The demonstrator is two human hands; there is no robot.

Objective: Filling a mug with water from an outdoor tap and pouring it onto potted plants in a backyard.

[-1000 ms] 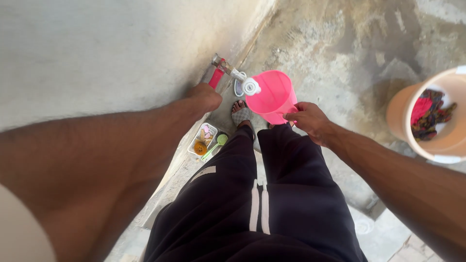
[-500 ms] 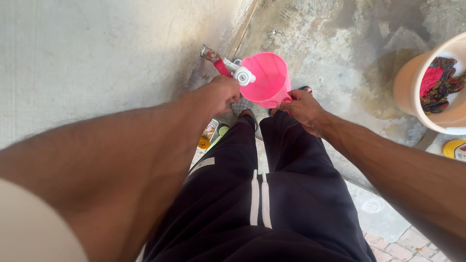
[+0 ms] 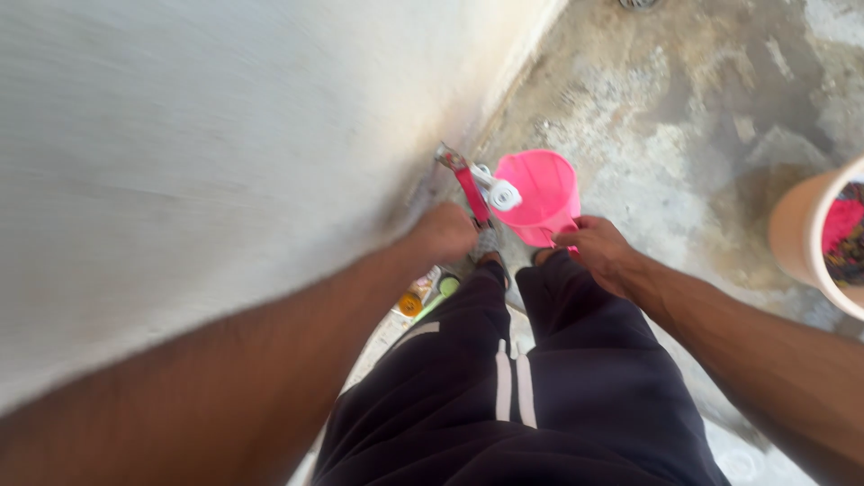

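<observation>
A pink plastic jug (image 3: pixel 537 191) sits under a wall tap (image 3: pixel 490 187) that has a red lever handle and a white spout. My right hand (image 3: pixel 597 249) grips the jug's near rim and handle. My left hand (image 3: pixel 445 234) is closed into a fist at the lower end of the tap's red handle; whether it grips the handle is hidden. My legs in dark trousers with white stripes fill the lower middle of the view.
A pale plastered wall (image 3: pixel 225 162) fills the left. A peach bucket (image 3: pixel 810 238) with coloured cloth inside stands at the right on rough wet concrete (image 3: pixel 684 117). Small bottles (image 3: pixel 423 295) lie by my feet at the wall's base.
The view has swung so the wall takes up more of the frame. My left hand stays at the tap and my right hand stays on the jug beneath the spout.
</observation>
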